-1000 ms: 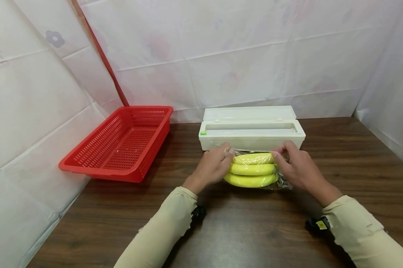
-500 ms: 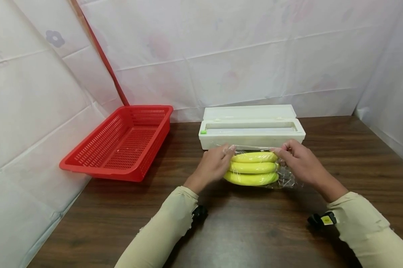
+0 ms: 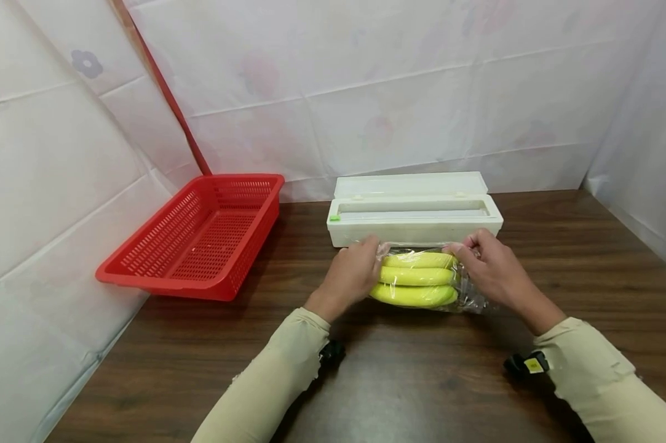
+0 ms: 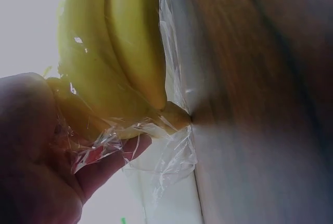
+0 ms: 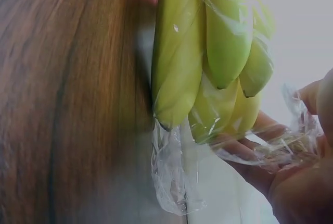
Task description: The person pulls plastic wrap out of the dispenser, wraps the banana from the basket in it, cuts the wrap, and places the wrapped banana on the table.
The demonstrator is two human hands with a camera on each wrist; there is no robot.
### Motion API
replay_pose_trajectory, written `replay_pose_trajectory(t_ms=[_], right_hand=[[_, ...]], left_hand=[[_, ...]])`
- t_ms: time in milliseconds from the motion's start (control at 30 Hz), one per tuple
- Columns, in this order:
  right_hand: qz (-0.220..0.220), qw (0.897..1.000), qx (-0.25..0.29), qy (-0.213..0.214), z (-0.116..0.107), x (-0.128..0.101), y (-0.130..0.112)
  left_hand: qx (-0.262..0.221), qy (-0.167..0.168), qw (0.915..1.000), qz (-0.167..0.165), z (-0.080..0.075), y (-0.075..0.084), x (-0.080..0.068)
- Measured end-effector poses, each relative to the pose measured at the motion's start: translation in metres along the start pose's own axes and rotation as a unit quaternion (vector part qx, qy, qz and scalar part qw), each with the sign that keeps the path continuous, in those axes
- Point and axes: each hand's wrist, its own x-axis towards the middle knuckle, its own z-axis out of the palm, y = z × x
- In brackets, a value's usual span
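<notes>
I wear long sleeves of pale beige, close-fitting cloth on both arms, coming in from the lower edge of the head view. The left sleeve (image 3: 266, 381) looks frayed at its cuff; the right sleeve (image 3: 598, 375) wrinkles near the wrist. Under each wrist sits a small black device (image 3: 331, 353); the one at lower right (image 3: 526, 364) bears a yellow label. My hands are bare.
</notes>
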Motion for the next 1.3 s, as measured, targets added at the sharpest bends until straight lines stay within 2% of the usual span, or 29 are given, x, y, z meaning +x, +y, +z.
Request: replay_pose_trajectory(t_ms=[267, 533, 733, 967, 1300], right_hand=[[0.009, 1.0, 0.007, -0.001, 0.001, 0.001, 0.003], [0.027, 0.999, 0.026, -0.003, -0.001, 0.002, 0.005], [0.044, 0.997, 0.056, -0.012, -0.004, 0.004, 0.012], [0.051, 0.995, 0.081, -0.005, -0.002, 0.006, 0.016], [0.067, 0.99, 0.12, 0.005, 0.003, 0.007, 0.018]], left_hand=[[0.003, -0.018, 0.9998, -0.004, -0.002, 0.002, -0.004], [0.035, -0.04, 0.9983, 0.026, -0.001, 0.0, -0.009], [0.024, -0.034, 0.9986, 0.032, -0.002, 0.0, -0.009], [0.03, -0.037, 0.9985, 0.028, -0.003, 0.002, -0.007], [0.036, -0.033, 0.9973, 0.054, 0.0, 0.002, -0.007]])
